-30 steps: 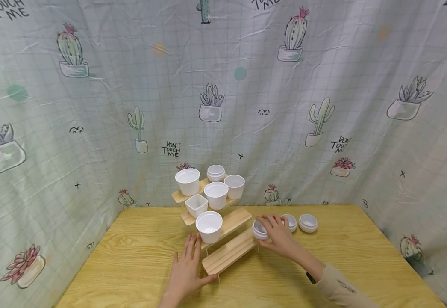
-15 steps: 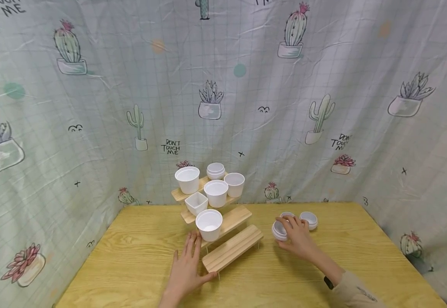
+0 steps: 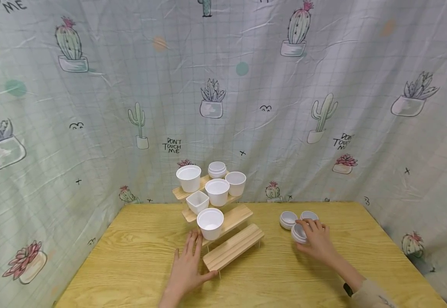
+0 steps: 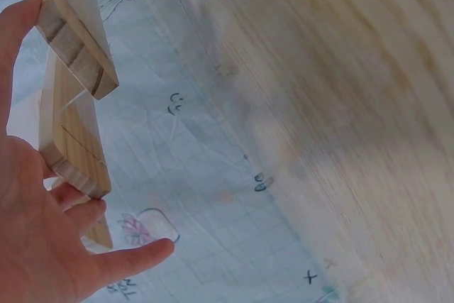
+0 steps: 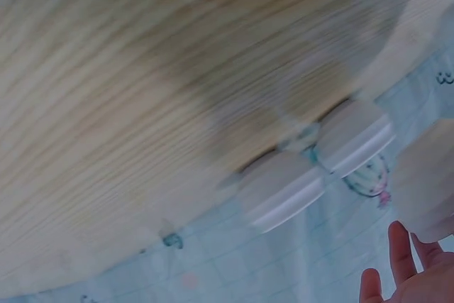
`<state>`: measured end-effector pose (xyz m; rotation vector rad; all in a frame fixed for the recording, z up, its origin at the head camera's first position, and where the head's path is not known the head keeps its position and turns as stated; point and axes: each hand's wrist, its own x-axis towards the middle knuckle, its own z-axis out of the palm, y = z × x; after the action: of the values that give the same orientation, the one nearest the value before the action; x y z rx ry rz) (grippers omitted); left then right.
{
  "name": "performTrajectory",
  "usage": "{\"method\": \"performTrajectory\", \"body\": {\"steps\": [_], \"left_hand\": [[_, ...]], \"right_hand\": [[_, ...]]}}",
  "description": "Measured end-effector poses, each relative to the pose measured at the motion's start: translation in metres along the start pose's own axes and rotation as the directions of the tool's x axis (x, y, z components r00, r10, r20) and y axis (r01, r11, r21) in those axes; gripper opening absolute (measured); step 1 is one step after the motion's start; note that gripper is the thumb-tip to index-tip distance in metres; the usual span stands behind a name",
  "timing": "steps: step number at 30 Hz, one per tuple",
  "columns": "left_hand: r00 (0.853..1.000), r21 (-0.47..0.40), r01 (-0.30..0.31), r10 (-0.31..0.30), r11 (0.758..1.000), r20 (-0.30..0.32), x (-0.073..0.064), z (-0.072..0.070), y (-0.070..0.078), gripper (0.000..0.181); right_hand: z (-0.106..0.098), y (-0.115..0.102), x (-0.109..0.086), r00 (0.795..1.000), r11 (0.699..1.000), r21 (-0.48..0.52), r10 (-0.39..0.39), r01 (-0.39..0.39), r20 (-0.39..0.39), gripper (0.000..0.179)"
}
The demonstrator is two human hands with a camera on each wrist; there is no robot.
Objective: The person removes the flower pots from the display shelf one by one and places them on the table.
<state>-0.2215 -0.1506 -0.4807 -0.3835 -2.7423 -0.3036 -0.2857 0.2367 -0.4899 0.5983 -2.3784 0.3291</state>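
Observation:
In the head view my left hand (image 3: 186, 267) lies at the left end of a stepped wooden plant stand (image 3: 234, 246), fingers mostly straight. In the left wrist view its thumb touches the end of one wooden step (image 4: 78, 40), and other fingers touch the step beside it. My right hand (image 3: 319, 243) grips a small round white pot (image 3: 298, 234) by its rim, just above or on the table; I cannot tell which. Two similar pots, one on the left (image 3: 288, 220) and one behind (image 3: 309, 214), stand close by. The held pot (image 5: 429, 175) is partly cut off in the right wrist view.
Several white pots stand on the upper steps, among them a square pot (image 3: 198, 202) and a large round pot (image 3: 210, 224) near my left fingers. The lowest step bears no pot. Behind the wood-grain table (image 3: 131, 248) hangs a cactus-print curtain (image 3: 162, 85).
My right hand has carried the round pot from the lowest step's right end rightward, past the left one of the two similar pots. My left hand has stayed at the stand.

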Motion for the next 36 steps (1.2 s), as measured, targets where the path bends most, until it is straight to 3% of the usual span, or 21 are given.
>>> {"method": "performTrajectory", "body": {"steps": [10, 23, 36], "left_hand": [[1.0, -0.006, -0.003, 0.003, 1.0, 0.004, 0.0, -0.003, 0.002, 0.11], [1.0, -0.012, 0.005, -0.005, 1.0, 0.007, 0.0, -0.001, 0.001, 0.111], [1.0, -0.01, 0.003, -0.002, 1.0, 0.01, -0.001, 0.0, 0.0, 0.112]], "right_hand": [[-0.008, 0.023, -0.008, 0.995, 0.996, -0.021, 0.09, -0.09, 0.046, 0.063], [-0.019, 0.062, -0.011, 0.986, 0.987, 0.004, 0.161, -0.161, 0.042, 0.063], [-0.012, 0.093, -0.009, 0.977, 0.98, -0.034, 0.199, -0.197, 0.075, 0.064]]}}
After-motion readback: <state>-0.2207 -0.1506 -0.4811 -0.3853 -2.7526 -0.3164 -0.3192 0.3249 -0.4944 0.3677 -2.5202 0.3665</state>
